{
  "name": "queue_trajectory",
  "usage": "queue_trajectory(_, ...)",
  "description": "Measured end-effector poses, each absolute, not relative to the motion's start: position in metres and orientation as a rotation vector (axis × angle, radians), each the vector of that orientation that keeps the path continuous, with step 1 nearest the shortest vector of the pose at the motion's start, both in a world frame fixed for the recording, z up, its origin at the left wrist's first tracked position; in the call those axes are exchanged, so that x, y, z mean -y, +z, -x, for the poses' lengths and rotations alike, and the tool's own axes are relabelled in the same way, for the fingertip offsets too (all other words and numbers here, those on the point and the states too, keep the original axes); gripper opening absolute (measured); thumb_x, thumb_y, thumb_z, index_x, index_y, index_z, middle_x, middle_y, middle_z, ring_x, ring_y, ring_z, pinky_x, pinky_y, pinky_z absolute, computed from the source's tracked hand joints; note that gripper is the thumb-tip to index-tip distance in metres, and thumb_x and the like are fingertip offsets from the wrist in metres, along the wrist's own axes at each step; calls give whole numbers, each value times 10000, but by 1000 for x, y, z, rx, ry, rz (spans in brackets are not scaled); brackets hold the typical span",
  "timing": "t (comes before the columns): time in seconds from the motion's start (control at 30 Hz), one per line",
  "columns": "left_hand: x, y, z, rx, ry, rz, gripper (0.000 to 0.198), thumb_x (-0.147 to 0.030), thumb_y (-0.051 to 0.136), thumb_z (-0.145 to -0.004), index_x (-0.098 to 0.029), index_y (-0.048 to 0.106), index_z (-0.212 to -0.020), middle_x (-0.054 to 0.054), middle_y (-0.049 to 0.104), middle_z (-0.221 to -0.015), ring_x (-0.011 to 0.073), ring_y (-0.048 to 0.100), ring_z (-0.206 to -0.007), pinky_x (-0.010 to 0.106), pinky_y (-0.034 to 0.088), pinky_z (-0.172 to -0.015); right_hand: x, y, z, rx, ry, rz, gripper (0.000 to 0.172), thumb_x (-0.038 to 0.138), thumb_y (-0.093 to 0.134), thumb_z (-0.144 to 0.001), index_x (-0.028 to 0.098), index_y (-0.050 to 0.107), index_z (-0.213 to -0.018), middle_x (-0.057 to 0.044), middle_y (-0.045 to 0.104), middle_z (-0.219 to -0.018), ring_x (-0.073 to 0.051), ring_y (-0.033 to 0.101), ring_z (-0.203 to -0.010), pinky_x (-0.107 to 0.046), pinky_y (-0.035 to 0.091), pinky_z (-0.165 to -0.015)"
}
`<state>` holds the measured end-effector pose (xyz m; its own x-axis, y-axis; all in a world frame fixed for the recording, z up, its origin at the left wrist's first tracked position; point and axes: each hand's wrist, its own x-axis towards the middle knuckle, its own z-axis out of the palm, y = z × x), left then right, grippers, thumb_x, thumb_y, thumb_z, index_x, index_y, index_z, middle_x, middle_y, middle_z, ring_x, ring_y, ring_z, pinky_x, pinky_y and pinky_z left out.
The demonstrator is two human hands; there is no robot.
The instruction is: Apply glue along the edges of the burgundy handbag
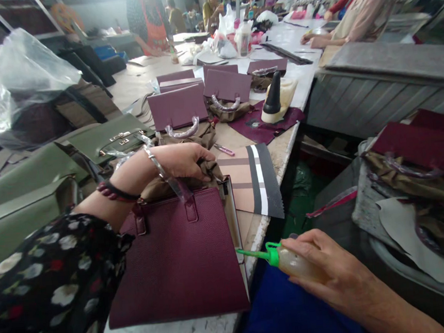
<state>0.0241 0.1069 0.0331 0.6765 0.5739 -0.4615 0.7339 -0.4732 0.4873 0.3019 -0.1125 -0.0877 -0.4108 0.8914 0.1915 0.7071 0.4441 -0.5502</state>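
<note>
A burgundy handbag stands at the table's front edge, its side panel facing right. My left hand reaches over its top, fingers curled on the bunched brown lining at the opening. Plastic film wraps the bag's handle beneath my wrist. Off the table edge, my right hand is closed round a squeeze bottle of yellowish liquid. Its green nozzle points left, with the tip at the bag's side edge. Whether the tip touches the bag, I cannot tell.
Green bags lie at the left. Mauve bags, a striped piece, a pink thread snipper and a black-nozzled container are on the table. Burgundy bag parts are piled at right. Other people work farther back.
</note>
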Motion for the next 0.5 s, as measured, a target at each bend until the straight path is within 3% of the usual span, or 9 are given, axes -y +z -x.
queue_trajectory(0.1, -93, 62, -21, -1081, -252, -2354, 174, -132, 535, -755, -87, 625, -897, -30, 616, -732, 90, 511, -682, 170, 377, -634, 105, -87, -302, 2231, 501, 1379, 537, 164, 630, -798, 300, 439, -1280, -46, 502, -1017, -184, 557, -912, -313, 528, -779)
queue_trajectory(0.23, -78, 90, -21, -1238, -263, -2609, 93, -176, 535, -770, -153, 613, -816, -42, 548, -640, 90, 456, -587, 179, 337, -560, 95, -81, -299, 2222, 470, 1414, 529, 151, 645, -777, 293, 468, -1256, -44, 513, -1012, -186, 565, -906, -328, 532, -788)
queue_trajectory(0.37, -63, 94, -20, -1316, -203, -2954, 180, -139, 475, -737, -217, 592, -850, -13, 537, -629, 139, 476, -559, 247, 307, -532, 90, -75, -294, 2212, 406, 1408, 529, 150, 677, -744, 274, 499, -1226, -45, 536, -988, -183, 581, -872, -315, 544, -768)
queue_trajectory(0.5, -48, 82, -20, -1260, -266, -3073, 244, -127, 442, -701, -231, 580, -874, 26, 622, -768, 217, 582, -718, 299, 370, -609, 88, -78, -293, 2195, 347, 1411, 533, 165, 690, -737, 269, 502, -1224, -48, 549, -977, -191, 583, -871, -320, 553, -766)
